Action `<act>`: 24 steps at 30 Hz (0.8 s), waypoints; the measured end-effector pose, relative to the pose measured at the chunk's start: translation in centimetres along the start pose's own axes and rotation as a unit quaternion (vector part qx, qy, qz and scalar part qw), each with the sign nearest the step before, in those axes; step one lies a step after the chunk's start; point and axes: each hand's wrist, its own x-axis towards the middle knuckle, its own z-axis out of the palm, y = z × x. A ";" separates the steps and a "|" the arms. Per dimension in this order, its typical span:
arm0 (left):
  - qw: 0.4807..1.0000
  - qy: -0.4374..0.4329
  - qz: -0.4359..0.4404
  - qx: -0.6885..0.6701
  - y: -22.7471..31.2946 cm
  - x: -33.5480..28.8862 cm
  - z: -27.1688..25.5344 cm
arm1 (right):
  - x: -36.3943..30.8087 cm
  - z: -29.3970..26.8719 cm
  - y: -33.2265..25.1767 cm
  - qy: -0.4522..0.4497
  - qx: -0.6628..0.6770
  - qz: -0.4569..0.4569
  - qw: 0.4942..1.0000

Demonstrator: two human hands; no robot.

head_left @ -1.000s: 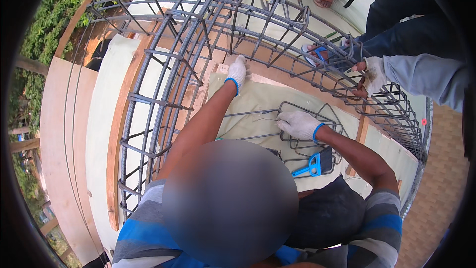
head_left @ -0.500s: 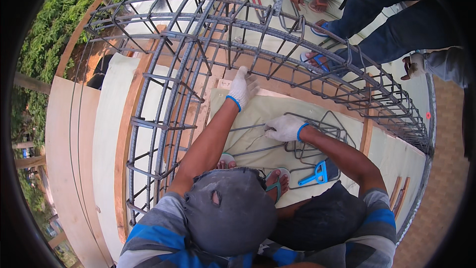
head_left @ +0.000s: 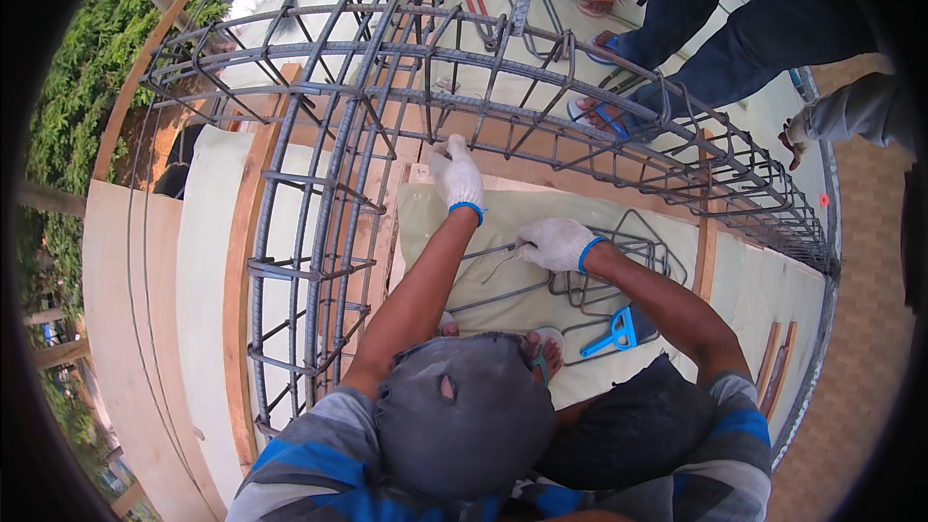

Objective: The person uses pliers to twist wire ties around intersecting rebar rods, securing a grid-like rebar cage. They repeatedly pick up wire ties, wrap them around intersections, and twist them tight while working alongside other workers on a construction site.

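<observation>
My left hand [head_left: 456,174], in a white knitted glove with a blue cuff, reaches up to the lowest bar of a long rebar cage [head_left: 541,108]. Its fingers are drawn together at that bar; anything pinched there is hidden. Lower and to the right, my right hand [head_left: 557,244], gloved the same way, is closed with its thumb against the fingers. A thin tie wire [head_left: 497,267] sticks out of it to the left. Beneath that hand lie bent steel stirrups [head_left: 619,269] on a pale sheet.
Another rebar cage [head_left: 314,222] runs along my left and crosses the first. By my feet lies a blue-handled tool [head_left: 619,331]. Red-handled pliers [head_left: 479,17] rest beyond the cage. Co-workers' legs [head_left: 715,68] stand at the far right. Wooden strips [head_left: 775,367] lie lower right.
My left hand has drawn its spread fingers together at the cage's lowest bar. The right hand keeps the wire in nearly the same place. The whole view has shifted slightly.
</observation>
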 end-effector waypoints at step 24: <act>0.967 -0.189 0.104 -0.140 1.8 1.9 0.7 | -4.0 6.4 5.6 0.205 0.170 0.023 0.964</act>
